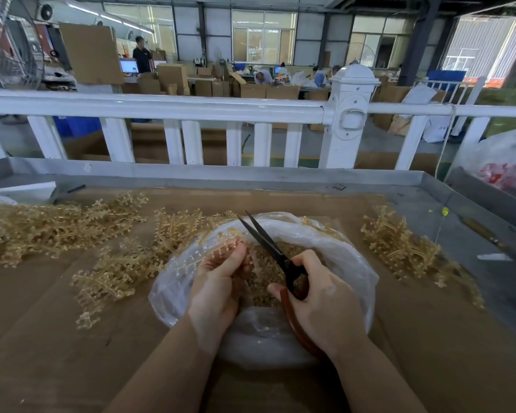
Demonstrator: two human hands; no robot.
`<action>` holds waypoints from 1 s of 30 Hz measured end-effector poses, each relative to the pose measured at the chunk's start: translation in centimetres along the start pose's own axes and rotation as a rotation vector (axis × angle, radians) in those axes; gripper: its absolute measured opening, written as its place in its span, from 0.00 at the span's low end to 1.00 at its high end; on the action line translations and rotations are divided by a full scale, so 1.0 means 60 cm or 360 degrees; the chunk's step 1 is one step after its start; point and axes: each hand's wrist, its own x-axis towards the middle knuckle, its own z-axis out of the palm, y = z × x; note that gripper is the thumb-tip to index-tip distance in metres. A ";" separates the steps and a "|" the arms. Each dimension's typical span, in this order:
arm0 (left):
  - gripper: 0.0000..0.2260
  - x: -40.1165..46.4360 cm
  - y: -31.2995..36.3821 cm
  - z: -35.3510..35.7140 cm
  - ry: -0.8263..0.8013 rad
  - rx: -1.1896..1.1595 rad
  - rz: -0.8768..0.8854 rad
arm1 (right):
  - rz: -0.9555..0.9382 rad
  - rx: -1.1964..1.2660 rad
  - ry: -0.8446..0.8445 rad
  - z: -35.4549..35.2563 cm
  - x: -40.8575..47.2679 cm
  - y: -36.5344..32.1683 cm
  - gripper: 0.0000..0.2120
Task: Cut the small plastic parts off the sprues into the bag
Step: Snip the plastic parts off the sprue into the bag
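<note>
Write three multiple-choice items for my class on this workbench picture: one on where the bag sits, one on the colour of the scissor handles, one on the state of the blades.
1. Where is the bag?
A. On the cardboard, between the two hands
B. Hung on the white railing
C. On the floor

2. What colour are the handles of the scissors?
A. Blue
B. Reddish brown
C. Yellow

3. How do the blades stand?
A. Shut tight
B. Open, tips apart
C. Folded away in a sheath

Answers:
1 A: the bag lies open on the cardboard, with the left hand and right hand over its mouth.
2 B: the loop in the right hand is reddish brown.
3 B: the two dark blades spread into a V above the bag, while the left hand holds a sprue.
</note>
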 end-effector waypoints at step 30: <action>0.05 -0.007 0.006 0.004 0.0012 0.0111 -0.0097 | -0.0160 -0.0047 -0.0137 -0.004 0.005 -0.003 0.17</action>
